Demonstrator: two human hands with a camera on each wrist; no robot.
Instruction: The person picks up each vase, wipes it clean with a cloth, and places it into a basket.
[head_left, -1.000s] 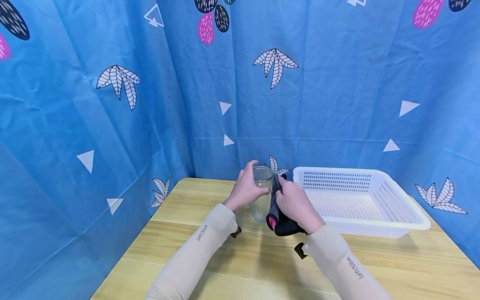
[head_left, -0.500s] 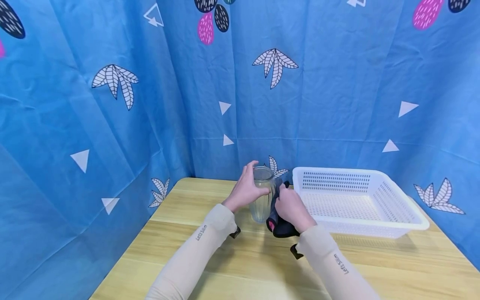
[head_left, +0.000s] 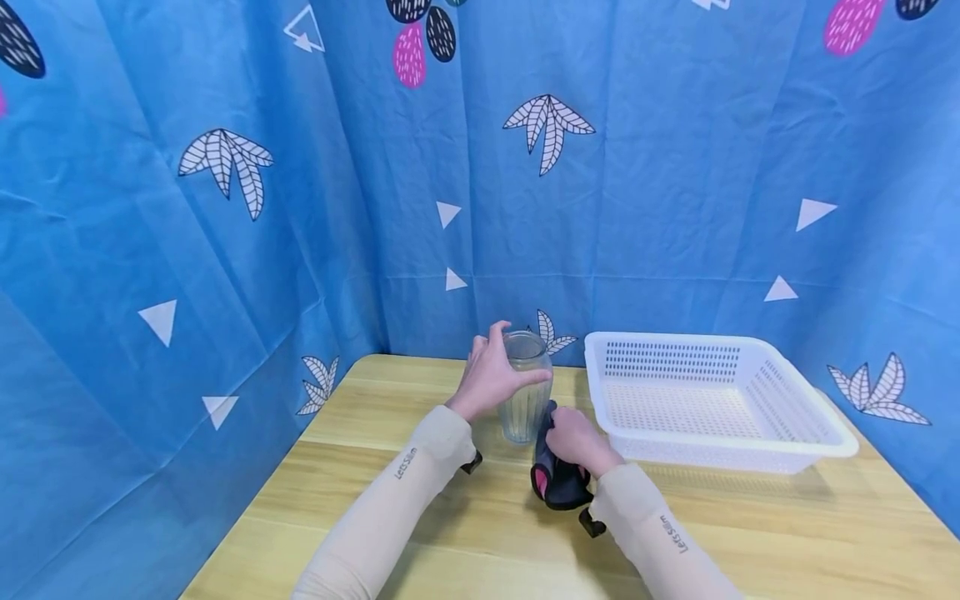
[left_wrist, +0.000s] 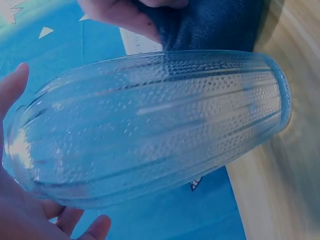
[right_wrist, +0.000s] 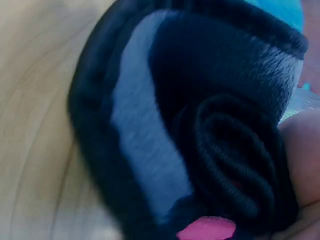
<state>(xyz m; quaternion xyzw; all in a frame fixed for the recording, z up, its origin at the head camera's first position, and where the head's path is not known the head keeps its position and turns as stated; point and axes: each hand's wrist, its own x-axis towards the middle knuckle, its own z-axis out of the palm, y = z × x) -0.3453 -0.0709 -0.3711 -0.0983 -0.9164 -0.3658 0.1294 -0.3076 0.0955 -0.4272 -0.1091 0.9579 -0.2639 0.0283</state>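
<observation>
A tall, clear ribbed glass vase (head_left: 521, 414) stands upright on the wooden table. My left hand (head_left: 491, 377) grips it near the top, with the thumb across the near side and fingers around the far side. In the left wrist view the vase (left_wrist: 165, 130) shows a dimpled surface and a narrow base. My right hand (head_left: 576, 437) holds a bunched dark grey cloth (head_left: 562, 485) with black edging and a bit of pink, beside the lower right of the vase. The right wrist view shows the cloth (right_wrist: 150, 125) folded and rolled over.
A white perforated plastic basket (head_left: 705, 454) sits on the table to the right, close to my right hand. The wooden table (head_left: 300, 517) reaches a blue patterned curtain (head_left: 675, 208) at the back and left.
My right hand has moved down along the vase with the cloth, from near its upper part to its lower part. My left thumb has shifted slightly right across the vase, which stays in place.
</observation>
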